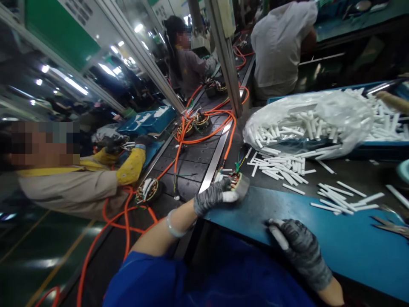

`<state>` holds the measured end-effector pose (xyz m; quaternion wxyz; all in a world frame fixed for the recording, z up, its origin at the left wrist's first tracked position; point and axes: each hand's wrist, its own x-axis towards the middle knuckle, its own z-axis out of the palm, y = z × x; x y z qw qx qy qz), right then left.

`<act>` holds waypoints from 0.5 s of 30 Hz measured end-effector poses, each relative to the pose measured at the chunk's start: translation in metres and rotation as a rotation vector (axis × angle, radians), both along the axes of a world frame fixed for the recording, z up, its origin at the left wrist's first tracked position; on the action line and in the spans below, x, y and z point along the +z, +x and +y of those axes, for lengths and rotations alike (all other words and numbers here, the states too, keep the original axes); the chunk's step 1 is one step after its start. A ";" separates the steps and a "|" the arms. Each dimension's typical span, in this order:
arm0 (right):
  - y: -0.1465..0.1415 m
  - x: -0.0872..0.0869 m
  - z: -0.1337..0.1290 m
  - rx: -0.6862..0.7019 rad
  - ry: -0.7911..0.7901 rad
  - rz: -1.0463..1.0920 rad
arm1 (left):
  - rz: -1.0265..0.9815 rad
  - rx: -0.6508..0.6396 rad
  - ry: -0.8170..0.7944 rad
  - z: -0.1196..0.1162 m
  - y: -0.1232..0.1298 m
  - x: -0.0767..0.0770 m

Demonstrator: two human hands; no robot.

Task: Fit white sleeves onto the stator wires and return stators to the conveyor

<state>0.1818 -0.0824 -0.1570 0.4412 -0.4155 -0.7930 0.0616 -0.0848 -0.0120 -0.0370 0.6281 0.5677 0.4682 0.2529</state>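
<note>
My left hand (217,197), in a grey knitted glove with a white fingertip showing, is closed on the side of a motor stator (243,186). The stator is tilted at the left end of a blue work mat (303,213); copper windings and green and yellow wires show on its near face. An orange cable runs up to it from the line. My right hand (298,247), gloved alike, is over the mat's front edge, apart from the stator. Its fingers are curled, thumb and forefinger close together; a dark blur at their tips is too unclear to name.
White sleeves (284,166) lie loose behind the mat, beside a plastic bag (306,123) full of them. Pliers (391,226) lie at the right. Orange cables (179,157) and more stators (148,190) are on the conveyor line. A co-worker's yellow sleeve (131,165) is across it.
</note>
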 end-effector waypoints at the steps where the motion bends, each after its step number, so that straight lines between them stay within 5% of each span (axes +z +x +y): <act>1: -0.001 -0.001 0.001 0.002 -0.028 0.007 | -0.057 -0.046 0.016 -0.002 -0.002 0.008; 3: -0.002 -0.002 0.003 -0.016 -0.059 0.014 | -0.055 -0.081 0.104 -0.003 -0.013 0.020; 5: -0.003 0.000 0.005 -0.053 -0.069 0.027 | 0.206 0.000 0.265 0.002 -0.031 0.021; 7: -0.004 0.007 0.008 -0.084 -0.068 0.045 | 0.667 0.054 0.362 0.008 -0.047 0.010; 10: -0.006 0.019 0.012 -0.072 -0.034 0.028 | 1.222 -0.055 0.320 0.009 -0.058 -0.021; 13: -0.013 0.029 0.018 -0.042 0.033 -0.059 | 1.381 -0.094 0.256 0.004 -0.056 -0.043; 15: -0.020 0.030 0.021 -0.047 0.061 -0.111 | 1.474 -0.046 0.213 0.004 -0.058 -0.044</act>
